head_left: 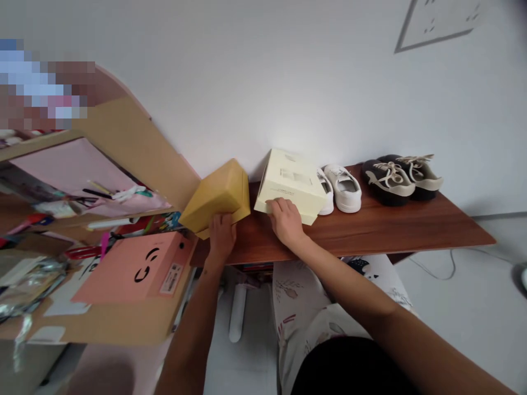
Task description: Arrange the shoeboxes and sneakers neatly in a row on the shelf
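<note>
My left hand (222, 233) has its fingers closed on the near edge of a yellow shoebox (218, 195), which sits tilted at the left end of a brown wooden shelf board (349, 233). To the right, my right hand (285, 219) grips the near edge of a cream shoebox (290, 184) with faint printing on its lid. That box is tilted too, its far end close to the wall. A gap separates the two boxes. White sneakers (347, 192) stand right beside the cream box, one partly hidden by it.
Black and beige lace-up shoes (397, 178) stand toward the board's right end. At left, a pink box (135, 269) lies on a cluttered wooden desk unit (123, 323). A white roll (237, 312) is below the board. A socket plate (438, 24) is on the wall.
</note>
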Action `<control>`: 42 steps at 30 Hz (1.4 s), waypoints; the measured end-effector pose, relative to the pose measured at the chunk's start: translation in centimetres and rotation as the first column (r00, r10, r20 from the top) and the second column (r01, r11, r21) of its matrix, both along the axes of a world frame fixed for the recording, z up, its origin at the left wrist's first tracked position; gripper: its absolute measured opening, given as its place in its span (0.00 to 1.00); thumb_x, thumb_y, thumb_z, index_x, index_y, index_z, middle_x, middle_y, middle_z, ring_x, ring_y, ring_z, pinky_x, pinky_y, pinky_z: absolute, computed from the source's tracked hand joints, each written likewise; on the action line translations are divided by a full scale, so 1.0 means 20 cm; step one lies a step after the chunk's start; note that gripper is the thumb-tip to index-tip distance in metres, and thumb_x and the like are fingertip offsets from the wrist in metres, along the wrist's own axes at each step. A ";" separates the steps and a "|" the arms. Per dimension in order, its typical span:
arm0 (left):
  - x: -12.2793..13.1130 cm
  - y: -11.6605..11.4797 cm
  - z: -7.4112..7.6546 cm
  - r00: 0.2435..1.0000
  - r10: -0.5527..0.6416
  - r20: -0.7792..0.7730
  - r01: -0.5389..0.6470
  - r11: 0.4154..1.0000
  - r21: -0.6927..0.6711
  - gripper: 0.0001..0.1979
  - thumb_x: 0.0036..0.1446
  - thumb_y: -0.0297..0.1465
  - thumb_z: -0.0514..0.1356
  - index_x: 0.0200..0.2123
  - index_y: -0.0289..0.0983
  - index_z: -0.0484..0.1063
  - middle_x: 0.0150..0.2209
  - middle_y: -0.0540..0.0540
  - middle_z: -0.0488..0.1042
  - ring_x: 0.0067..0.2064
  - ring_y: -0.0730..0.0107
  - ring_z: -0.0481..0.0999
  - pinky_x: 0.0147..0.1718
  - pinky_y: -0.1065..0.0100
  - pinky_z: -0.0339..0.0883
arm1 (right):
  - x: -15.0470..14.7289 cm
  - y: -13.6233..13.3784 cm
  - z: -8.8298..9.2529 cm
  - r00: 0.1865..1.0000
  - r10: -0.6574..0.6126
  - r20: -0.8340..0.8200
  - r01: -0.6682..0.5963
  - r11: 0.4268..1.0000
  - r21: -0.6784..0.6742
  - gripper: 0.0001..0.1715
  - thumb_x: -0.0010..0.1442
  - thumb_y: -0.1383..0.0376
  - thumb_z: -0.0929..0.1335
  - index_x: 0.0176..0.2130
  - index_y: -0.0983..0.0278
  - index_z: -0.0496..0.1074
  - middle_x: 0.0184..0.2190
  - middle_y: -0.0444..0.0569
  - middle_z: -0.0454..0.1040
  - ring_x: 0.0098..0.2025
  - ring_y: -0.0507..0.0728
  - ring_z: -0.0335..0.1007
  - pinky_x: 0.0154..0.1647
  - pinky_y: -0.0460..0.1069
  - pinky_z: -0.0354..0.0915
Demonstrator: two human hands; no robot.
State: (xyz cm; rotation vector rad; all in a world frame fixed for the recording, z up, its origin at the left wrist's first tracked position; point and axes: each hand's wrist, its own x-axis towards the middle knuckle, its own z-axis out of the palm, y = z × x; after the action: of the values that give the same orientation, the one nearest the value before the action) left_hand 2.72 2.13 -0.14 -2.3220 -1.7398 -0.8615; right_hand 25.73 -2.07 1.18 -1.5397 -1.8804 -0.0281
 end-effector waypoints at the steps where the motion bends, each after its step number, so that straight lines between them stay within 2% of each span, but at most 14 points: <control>1: -0.01 0.00 -0.02 0.995 -0.017 -0.097 0.013 0.999 -0.039 0.08 0.58 0.27 0.57 0.42 0.37 0.69 0.45 0.34 0.70 0.52 0.44 0.68 0.55 0.46 0.60 | 0.00 0.00 -0.04 0.997 0.026 0.070 -0.026 1.000 -0.008 0.20 0.69 0.68 0.56 0.54 0.64 0.69 0.50 0.58 0.69 0.48 0.63 0.62 0.48 0.55 0.58; 3: -0.03 -0.01 -0.06 0.969 -0.039 -0.245 0.016 0.996 -0.093 0.08 0.59 0.26 0.54 0.42 0.36 0.69 0.45 0.34 0.70 0.50 0.45 0.69 0.51 0.49 0.62 | 0.01 -0.01 -0.12 0.982 0.076 0.175 -0.071 0.997 -0.033 0.20 0.70 0.68 0.55 0.53 0.63 0.70 0.49 0.56 0.70 0.46 0.62 0.61 0.46 0.54 0.57; 6: -0.05 0.00 -0.12 0.933 -0.052 -0.357 0.011 0.993 -0.117 0.08 0.62 0.29 0.53 0.42 0.36 0.70 0.45 0.34 0.70 0.49 0.47 0.69 0.50 0.52 0.62 | 0.01 -0.02 -0.25 0.955 0.128 0.269 -0.106 0.990 -0.093 0.19 0.70 0.68 0.56 0.50 0.62 0.71 0.47 0.55 0.71 0.45 0.61 0.61 0.45 0.53 0.55; 9: -0.06 0.01 -0.19 0.926 -0.092 -0.367 0.038 0.988 -0.152 0.08 0.63 0.33 0.54 0.40 0.37 0.71 0.43 0.36 0.71 0.48 0.50 0.69 0.49 0.54 0.62 | 0.00 -0.02 -0.33 0.949 0.118 0.293 -0.074 0.985 -0.156 0.18 0.70 0.69 0.56 0.48 0.63 0.72 0.45 0.55 0.71 0.45 0.61 0.62 0.44 0.53 0.54; 12: -0.07 0.03 -0.25 0.935 -0.165 -0.314 0.104 0.974 -0.201 0.08 0.64 0.34 0.55 0.38 0.38 0.72 0.41 0.39 0.72 0.47 0.54 0.70 0.49 0.57 0.61 | -0.01 -0.03 -0.38 0.954 0.093 0.285 -0.043 0.983 -0.178 0.18 0.70 0.69 0.56 0.49 0.62 0.71 0.45 0.55 0.72 0.45 0.61 0.62 0.44 0.53 0.54; 17: -0.05 0.05 -0.28 0.942 -0.206 -0.264 0.148 0.963 -0.224 0.09 0.64 0.34 0.55 0.37 0.38 0.72 0.41 0.39 0.73 0.47 0.56 0.70 0.50 0.58 0.61 | -0.03 -0.01 -0.38 0.961 0.084 0.262 -0.036 0.982 -0.183 0.17 0.69 0.70 0.57 0.48 0.62 0.71 0.45 0.55 0.73 0.45 0.61 0.63 0.44 0.53 0.55; 22: -0.02 0.04 -0.26 0.960 -0.159 -0.229 0.111 0.972 -0.209 0.08 0.64 0.34 0.55 0.37 0.38 0.72 0.41 0.39 0.74 0.47 0.56 0.70 0.50 0.59 0.62 | -0.02 -0.01 -0.36 0.960 0.079 0.269 -0.018 0.975 -0.220 0.16 0.70 0.69 0.57 0.47 0.62 0.71 0.46 0.56 0.73 0.46 0.61 0.63 0.44 0.53 0.55; 27: -0.05 0.01 -0.28 0.978 -0.146 -0.148 0.112 0.970 -0.216 0.07 0.64 0.34 0.56 0.35 0.38 0.70 0.39 0.41 0.74 0.46 0.58 0.71 0.50 0.60 0.62 | -0.01 -0.02 -0.34 0.966 0.076 0.248 -0.017 0.972 -0.234 0.17 0.70 0.68 0.57 0.48 0.61 0.71 0.46 0.55 0.73 0.46 0.61 0.63 0.43 0.53 0.55; 33: -0.04 0.02 -0.27 0.981 -0.123 -0.151 0.092 0.976 -0.199 0.07 0.64 0.34 0.56 0.37 0.37 0.72 0.39 0.40 0.74 0.47 0.56 0.71 0.51 0.58 0.63 | -0.04 -0.01 -0.33 0.970 0.084 0.226 -0.025 0.968 -0.251 0.19 0.70 0.68 0.56 0.50 0.61 0.71 0.48 0.57 0.72 0.48 0.62 0.63 0.44 0.54 0.56; 38: -0.04 0.03 -0.30 0.987 -0.077 -0.141 0.058 0.989 -0.135 0.09 0.64 0.35 0.55 0.38 0.37 0.73 0.40 0.39 0.74 0.47 0.54 0.71 0.50 0.56 0.65 | -0.02 -0.04 -0.35 0.983 0.073 0.171 -0.029 0.968 -0.249 0.17 0.69 0.67 0.57 0.48 0.60 0.72 0.47 0.57 0.72 0.47 0.62 0.62 0.46 0.54 0.56; 42: -0.02 0.03 -0.32 0.993 -0.034 -0.111 0.024 0.995 -0.094 0.11 0.63 0.37 0.55 0.37 0.37 0.73 0.40 0.37 0.73 0.48 0.52 0.71 0.50 0.54 0.66 | -0.02 0.00 -0.39 0.992 0.085 0.095 -0.064 0.978 -0.199 0.16 0.68 0.69 0.59 0.47 0.61 0.73 0.45 0.57 0.72 0.47 0.63 0.62 0.47 0.55 0.58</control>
State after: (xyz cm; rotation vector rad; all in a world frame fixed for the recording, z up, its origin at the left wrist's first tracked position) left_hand 2.31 2.82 -6.45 -2.4086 -1.7390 -0.6534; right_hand 25.34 -2.13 -6.56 -1.6231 -2.0730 0.1172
